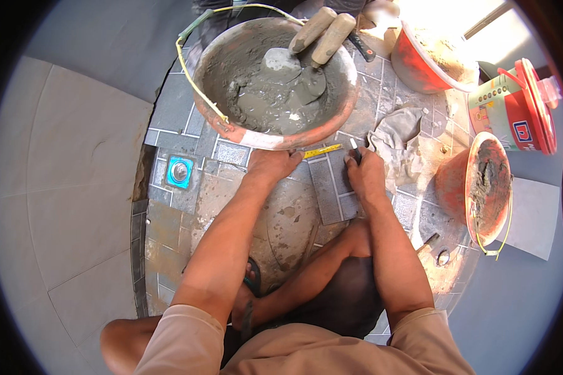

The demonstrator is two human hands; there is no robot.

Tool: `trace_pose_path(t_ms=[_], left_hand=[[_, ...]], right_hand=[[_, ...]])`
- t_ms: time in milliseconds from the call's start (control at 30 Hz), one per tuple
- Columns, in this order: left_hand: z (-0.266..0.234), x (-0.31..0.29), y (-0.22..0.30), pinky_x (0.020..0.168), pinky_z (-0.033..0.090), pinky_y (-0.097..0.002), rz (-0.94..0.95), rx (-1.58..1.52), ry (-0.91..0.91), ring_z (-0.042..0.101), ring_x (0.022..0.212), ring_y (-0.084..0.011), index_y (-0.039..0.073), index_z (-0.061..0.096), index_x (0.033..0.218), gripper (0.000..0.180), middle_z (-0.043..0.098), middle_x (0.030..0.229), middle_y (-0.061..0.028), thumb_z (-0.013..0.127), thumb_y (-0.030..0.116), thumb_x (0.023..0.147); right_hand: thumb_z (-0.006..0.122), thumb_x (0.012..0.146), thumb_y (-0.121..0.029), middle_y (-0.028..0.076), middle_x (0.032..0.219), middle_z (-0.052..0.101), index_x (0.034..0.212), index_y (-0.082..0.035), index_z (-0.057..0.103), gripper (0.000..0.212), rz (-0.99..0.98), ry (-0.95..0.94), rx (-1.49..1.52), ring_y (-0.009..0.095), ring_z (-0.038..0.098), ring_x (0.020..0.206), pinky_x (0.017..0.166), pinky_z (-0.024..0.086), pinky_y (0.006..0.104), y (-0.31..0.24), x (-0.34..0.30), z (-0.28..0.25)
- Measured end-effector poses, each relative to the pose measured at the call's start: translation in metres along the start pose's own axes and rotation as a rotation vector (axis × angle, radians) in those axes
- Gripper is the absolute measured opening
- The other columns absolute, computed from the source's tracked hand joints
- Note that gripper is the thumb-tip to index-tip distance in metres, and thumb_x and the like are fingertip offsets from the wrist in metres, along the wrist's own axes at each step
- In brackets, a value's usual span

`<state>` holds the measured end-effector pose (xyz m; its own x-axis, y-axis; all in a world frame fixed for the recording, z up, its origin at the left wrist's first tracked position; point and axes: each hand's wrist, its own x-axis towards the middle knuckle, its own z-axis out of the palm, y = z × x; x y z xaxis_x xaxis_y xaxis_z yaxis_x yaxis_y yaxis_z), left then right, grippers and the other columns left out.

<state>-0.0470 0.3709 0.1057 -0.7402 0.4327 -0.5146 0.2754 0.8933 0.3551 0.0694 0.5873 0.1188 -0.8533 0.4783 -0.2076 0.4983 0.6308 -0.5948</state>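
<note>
My left hand [273,166] is closed at the near rim of the large mortar tub, holding a yellow tape measure [323,150]. Its blade reaches to the right across the far edge of a grey patterned tile [329,189]; the case is hidden by the hand. In my closed right hand [368,173] is a slim dark marker with a white end [354,144], over the tile's far right corner. Just beyond my hands stands the tub [264,139], with wet grey mortar inside. Two wooden-handled trowels [324,36] lean in it.
At right are a red bucket of sand [404,67], a lidded paint pail [495,106] and a tilted mortar-smeared bucket [455,184]. A grey cloth [399,134] lies beside my right hand. A blue-framed drain [179,172] sits at left. Someone's dark-clothed leg [214,28] shows behind the tub.
</note>
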Motion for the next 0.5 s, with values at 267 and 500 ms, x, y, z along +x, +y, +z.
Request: trace_pose_path(t_ms=[267,500], left_hand=[[0.003,0.003,0.0,0.102,0.051,-0.046,0.021,-0.006,0.083,0.069,0.112,-0.033,0.007,0.075,0.107,0.044,0.075,0.114,-0.0151,0.067,0.049,0.098],[0.005,0.003,-0.002,0.101,0.051,-0.0462,0.032,-0.035,0.089,0.069,0.113,-0.0337,0.007,0.076,0.11,0.046,0.076,0.113,-0.0152,0.067,0.05,0.097]], right_hand=[[0.058,0.106,-0.027,0.028,0.086,0.069,0.092,0.005,0.067,0.037,-0.068,0.409,0.227,0.047,0.067,0.082,0.077,0.052,0.0523,0.002,0.013,-0.004],[0.064,0.106,-0.034,0.009,0.077,0.073,0.091,0.0,0.071,0.037,0.034,0.25,0.762,0.013,0.068,0.072,0.067,0.053,0.0301,0.01,0.024,-0.008]])
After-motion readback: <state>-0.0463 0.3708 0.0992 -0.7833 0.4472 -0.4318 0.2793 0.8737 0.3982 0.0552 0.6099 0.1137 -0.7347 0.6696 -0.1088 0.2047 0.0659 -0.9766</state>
